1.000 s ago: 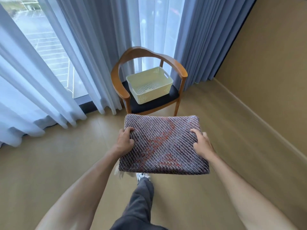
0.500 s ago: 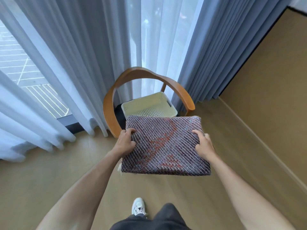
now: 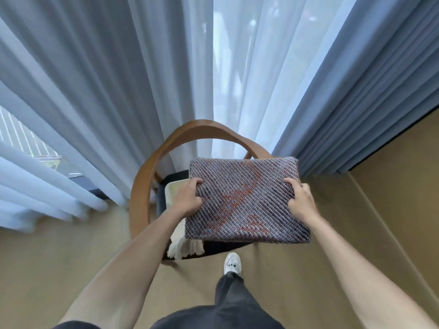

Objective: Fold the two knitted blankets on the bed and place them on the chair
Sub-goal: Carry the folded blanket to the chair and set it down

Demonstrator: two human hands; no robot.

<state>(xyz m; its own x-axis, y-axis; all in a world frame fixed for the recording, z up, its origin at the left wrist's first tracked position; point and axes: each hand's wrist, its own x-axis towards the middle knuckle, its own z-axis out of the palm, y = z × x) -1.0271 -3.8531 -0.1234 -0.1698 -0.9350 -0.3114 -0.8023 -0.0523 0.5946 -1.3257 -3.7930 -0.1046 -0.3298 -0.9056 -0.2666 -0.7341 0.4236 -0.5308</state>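
Head view: you stood at the wooden chair, looking down over its curved backrest, curtains behind it.
Progress: one knitted blanket was already folded into a thick rectangle and carried to the chair; by my judgement it had not yet been set down.
Outstanding: lowering this blanket remained, and the second blanket was not in view, so its state cannot be told.
Blanket position: it was held flat above the chair seat, covering most of a cream basket that sat on the seat; a white fringe hung from its near left corner over the chair's front edge.
Left hand: your left hand gripped the blanket's left edge, fingers curled over the top; the thumb was hidden.
Right hand: your right hand clamped the right edge likewise, fingers bent on top.
Blanket against fingers: the fabric lay between the hands, its edges under your fingers.
Risk: judged, the basket may obstruct placement.
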